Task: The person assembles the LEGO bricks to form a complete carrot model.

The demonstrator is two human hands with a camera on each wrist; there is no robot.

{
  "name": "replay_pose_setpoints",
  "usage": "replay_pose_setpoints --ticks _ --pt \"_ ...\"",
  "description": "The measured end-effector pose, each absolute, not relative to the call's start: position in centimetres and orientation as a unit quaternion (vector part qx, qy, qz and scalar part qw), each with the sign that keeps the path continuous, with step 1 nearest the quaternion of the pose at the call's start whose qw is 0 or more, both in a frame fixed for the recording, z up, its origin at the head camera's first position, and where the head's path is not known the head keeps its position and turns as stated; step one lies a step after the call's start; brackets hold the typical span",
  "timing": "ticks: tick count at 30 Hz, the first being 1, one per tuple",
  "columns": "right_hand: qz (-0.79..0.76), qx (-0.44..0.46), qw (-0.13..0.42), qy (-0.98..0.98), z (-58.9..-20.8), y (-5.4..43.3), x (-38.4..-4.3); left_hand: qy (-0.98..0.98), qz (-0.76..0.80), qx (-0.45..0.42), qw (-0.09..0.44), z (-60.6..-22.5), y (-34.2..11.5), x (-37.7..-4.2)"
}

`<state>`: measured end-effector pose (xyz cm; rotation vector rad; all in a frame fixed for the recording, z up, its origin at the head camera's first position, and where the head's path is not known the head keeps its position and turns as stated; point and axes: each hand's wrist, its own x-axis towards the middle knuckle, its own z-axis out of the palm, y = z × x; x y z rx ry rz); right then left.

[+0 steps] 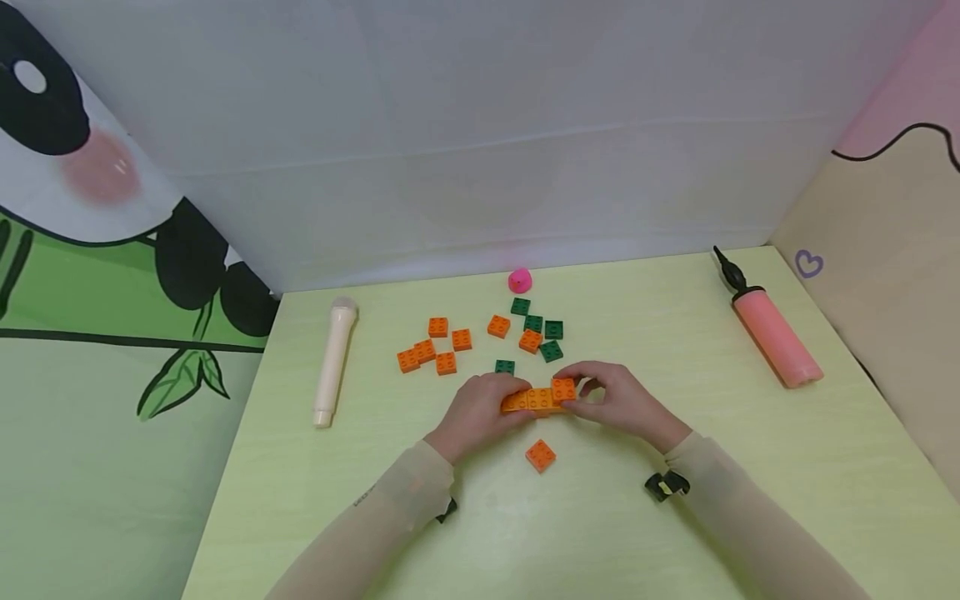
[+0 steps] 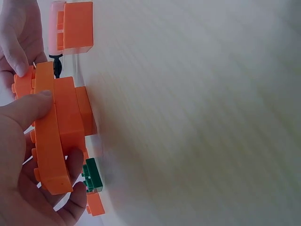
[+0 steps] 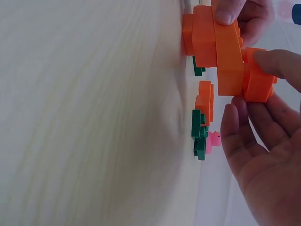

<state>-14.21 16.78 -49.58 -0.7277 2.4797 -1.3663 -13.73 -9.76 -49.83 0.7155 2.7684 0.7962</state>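
My left hand grips a stepped orange block build, its thumb along one side and fingers curled under the other. The build has a long brick on top and smaller orange bricks stacked beneath. At its right end, my right hand pinches a small orange brick between thumb and fingers. That brick sits against the studs of the long one; whether it is fully pressed on, I cannot tell. Nearer to me on the table lies a loose orange brick. A green brick lies just beyond my left hand.
Several loose orange bricks and several green bricks are scattered beyond my hands. Behind them is a small pink toy. A pale stick-shaped object lies at the left, a pink hand pump with a black nozzle at the right.
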Motion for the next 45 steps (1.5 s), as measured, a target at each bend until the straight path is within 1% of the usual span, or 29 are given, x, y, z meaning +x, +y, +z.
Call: replay_pose_setpoints --ticks 13,31,34,42,45 --pt "-0.443 -0.262 0.096 0.852 -49.2 16.9 -14.0 0.929 0.270 0.236 0.088 -49.7 -9.8 -13.7" --pt "-0.420 -0.269 0.100 0.861 -48.6 16.9 -14.2 0.931 0.263 0.236 0.096 -49.3 -9.7 -13.5" --pt "-0.429 -0.260 0.110 0.858 -48.6 16.8 -14.3 0.931 0.263 0.234 0.098 -49.4 -9.7 -13.6" --pt "-0.504 -0.233 0.163 0.816 -49.1 16.7 -14.2 0.929 0.270 0.234 0.098 -49.4 -9.7 -13.6" --pt "-0.512 -0.229 0.166 0.811 -49.4 16.7 -14.1 0.929 0.273 0.227 0.102 -49.4 -9.7 -13.6"
